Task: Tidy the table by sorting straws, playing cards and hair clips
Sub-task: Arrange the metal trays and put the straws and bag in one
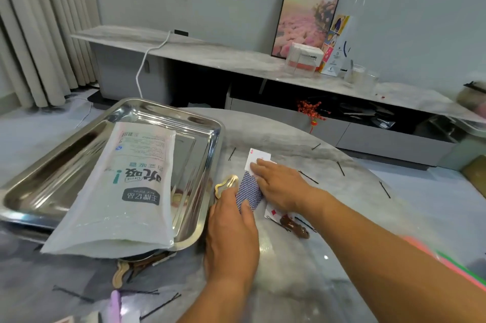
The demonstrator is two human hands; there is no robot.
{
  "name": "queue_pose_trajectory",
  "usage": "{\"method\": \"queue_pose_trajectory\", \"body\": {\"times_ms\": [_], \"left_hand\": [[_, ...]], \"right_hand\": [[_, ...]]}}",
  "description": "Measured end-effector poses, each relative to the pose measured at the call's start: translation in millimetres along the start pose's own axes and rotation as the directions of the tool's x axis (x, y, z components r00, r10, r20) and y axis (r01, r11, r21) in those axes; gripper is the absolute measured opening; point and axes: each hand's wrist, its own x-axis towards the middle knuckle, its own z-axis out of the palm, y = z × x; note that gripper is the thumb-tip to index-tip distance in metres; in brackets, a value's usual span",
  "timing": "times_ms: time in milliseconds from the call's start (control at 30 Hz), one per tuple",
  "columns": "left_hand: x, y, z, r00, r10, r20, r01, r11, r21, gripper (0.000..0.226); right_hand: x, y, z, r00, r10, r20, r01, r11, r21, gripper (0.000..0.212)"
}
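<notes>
Nearest on the grey marble surface (pixel 302 283) lay thin black bobby pins (pixel 160 305) and a pale gold hair clip (pixel 119 274) tucked partly under the tray's near rim, all unsorted. Just beyond, the left hand (pixel 231 233) gripped a small stack of blue-backed playing cards (pixel 248 193), thumb on one side and fingers curled round the other, probably to keep the gathered cards squared while more were added. Right of it sat a glossy brown hair clip (pixel 294 225) beside more pins, touching a face-up red-suited card (pixel 273 213). The right hand (pixel 278 183) lay flat with straight, released fingers pressing a white face-up card (pixel 256 158), seemingly to slide it toward the stack. A gold cloud-shaped hair clip (pixel 226 186) rested just left of the stack. Farther left, the shiny steel rectangular tray (pixel 65 165) held a white plastic bag of drinking straws (pixel 126 191), which overhung its near rim; so the straws appeared sorted, the cards half-collected, the clips waiting. More pins lay scattered at the far right.
</notes>
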Motion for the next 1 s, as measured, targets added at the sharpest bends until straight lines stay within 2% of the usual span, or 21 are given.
{"method": "queue_pose_trajectory", "body": {"times_ms": [100, 133, 200, 267, 300, 333, 400, 500, 633, 733, 867, 1000], "left_hand": [[-3, 6, -6, 1.000, -0.016, -0.018, 0.013, 0.990, -0.140, 0.024], [-3, 6, -7, 1.000, -0.017, -0.021, 0.014, 0.988, -0.155, 0.024], [-3, 7, -7, 1.000, -0.017, -0.005, 0.016, 0.988, -0.152, 0.023], [-4, 7, -6, 1.000, -0.016, 0.014, 0.018, 0.990, -0.141, 0.022], [-4, 6, -6, 1.000, -0.017, 0.023, 0.020, 0.991, -0.129, 0.019], [-4, 7, -5, 0.999, -0.018, 0.032, 0.022, 0.994, -0.111, 0.015], [-3, 6, -4, 0.999, -0.015, 0.041, 0.018, 0.997, -0.076, 0.008], [-3, 5, -2, 0.999, -0.007, 0.045, 0.009, 1.000, -0.030, 0.007], [-4, 6, -3, 0.998, -0.001, 0.056, 0.002, 1.000, -0.018, 0.008], [-4, 6, -4, 0.998, 0.007, 0.059, -0.007, 1.000, -0.013, 0.009], [-5, 5, -4, 0.998, 0.022, 0.053, -0.021, 0.999, -0.035, 0.009], [-3, 3, -1, 0.999, 0.026, 0.039, -0.023, 0.997, -0.068, 0.008]], "right_hand": [[-35, 2, -11, 0.996, -0.052, 0.071, 0.058, 0.994, -0.087, 0.039], [-39, 4, -17, 0.997, -0.035, 0.073, 0.039, 0.998, -0.054, 0.039], [-35, 10, -28, 0.996, 0.053, 0.073, -0.062, 0.991, 0.121, 0.043], [-23, 20, -37, 0.984, 0.124, 0.128, -0.155, 0.953, 0.262, 0.073], [-18, 23, -41, 0.971, 0.144, 0.191, -0.194, 0.942, 0.275, 0.089], [-13, 26, -44, 0.957, 0.149, 0.247, -0.213, 0.944, 0.254, 0.101], [-4, 25, -49, 0.937, 0.144, 0.317, -0.197, 0.970, 0.142, 0.110], [3, 20, -49, 0.930, 0.166, 0.328, -0.180, 0.984, 0.012, 0.104], [5, 21, -46, 0.927, 0.152, 0.343, -0.181, 0.982, 0.053, 0.074], [1, 18, -46, 0.930, 0.149, 0.335, -0.216, 0.961, 0.172, 0.060], [-7, 18, -41, 0.957, 0.131, 0.260, -0.197, 0.949, 0.246, 0.070], [-10, 22, -34, 0.944, 0.159, 0.290, -0.258, 0.903, 0.343, 0.073]]}}
